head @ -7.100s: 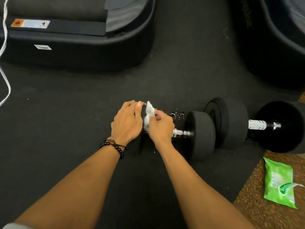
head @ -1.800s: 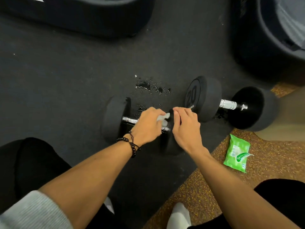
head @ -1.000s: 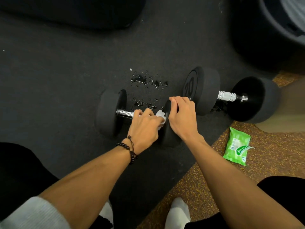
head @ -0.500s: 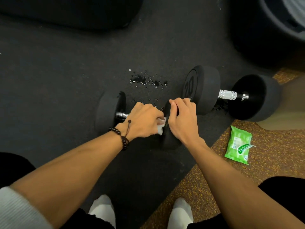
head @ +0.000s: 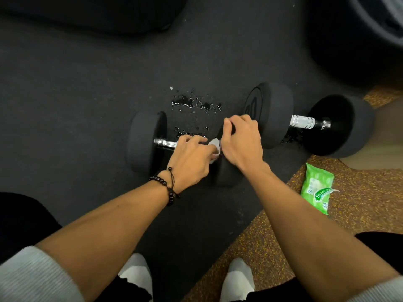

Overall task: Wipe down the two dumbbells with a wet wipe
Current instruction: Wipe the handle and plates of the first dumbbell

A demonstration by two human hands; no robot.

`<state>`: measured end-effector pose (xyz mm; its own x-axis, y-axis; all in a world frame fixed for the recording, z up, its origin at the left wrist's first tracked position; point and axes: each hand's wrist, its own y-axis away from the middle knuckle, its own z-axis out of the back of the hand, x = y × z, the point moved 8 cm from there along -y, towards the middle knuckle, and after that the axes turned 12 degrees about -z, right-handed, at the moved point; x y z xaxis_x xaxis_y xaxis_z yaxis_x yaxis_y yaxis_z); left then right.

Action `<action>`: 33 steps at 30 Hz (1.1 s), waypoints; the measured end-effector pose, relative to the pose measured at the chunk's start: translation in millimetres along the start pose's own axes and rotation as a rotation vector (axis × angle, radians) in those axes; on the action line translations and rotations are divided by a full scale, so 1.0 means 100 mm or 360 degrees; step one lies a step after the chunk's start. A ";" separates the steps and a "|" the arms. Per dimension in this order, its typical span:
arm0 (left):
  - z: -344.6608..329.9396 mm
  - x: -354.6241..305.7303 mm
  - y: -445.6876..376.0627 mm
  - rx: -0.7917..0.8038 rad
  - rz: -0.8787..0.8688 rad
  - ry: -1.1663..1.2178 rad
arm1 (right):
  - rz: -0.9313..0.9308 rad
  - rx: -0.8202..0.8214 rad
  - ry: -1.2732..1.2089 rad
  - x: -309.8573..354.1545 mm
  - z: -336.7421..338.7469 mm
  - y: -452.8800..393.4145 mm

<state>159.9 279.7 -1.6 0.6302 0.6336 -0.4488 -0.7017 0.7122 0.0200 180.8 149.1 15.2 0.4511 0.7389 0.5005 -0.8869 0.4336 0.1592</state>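
Two black dumbbells lie end to end on the dark mat. On the near dumbbell, my left hand grips the chrome handle with a white wet wipe bunched under its fingers. My right hand curls over the top rim of that dumbbell's right head, which it mostly hides. The second dumbbell lies to the right, its chrome handle bare and untouched.
A green pack of wet wipes lies on the speckled brown floor at the right. Water drops glisten on the mat behind the near dumbbell. Dark machine bases sit at the back. My white-socked feet are near the bottom.
My left hand with the wipe has slid back and forth along the near dumbbell's handle, now sitting close to the right head. My right hand stays on that head.
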 end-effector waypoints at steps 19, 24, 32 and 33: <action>0.16 0.20 -0.42 0.0019 -0.0167 -0.0102 | 0.0179 -0.0059 0.0163 0.24 0.07 -0.56; 0.49 0.37 -0.64 -0.0473 -0.0045 0.0040 | 0.0151 -0.0095 0.0163 0.17 0.00 -0.42; 0.21 0.28 -0.76 -0.0149 0.0082 -0.0078 | 0.0206 -0.0170 0.0103 0.30 0.11 -0.50; 0.14 0.25 -0.68 -0.0013 -0.0014 -0.0164 | 0.0181 -0.0150 0.0113 0.30 0.10 -0.55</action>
<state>227.9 251.1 -2.1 0.6668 0.6555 -0.3545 -0.6986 0.7155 0.0089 242.4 141.9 29.9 0.3568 0.8191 0.4491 -0.9210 0.3888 0.0227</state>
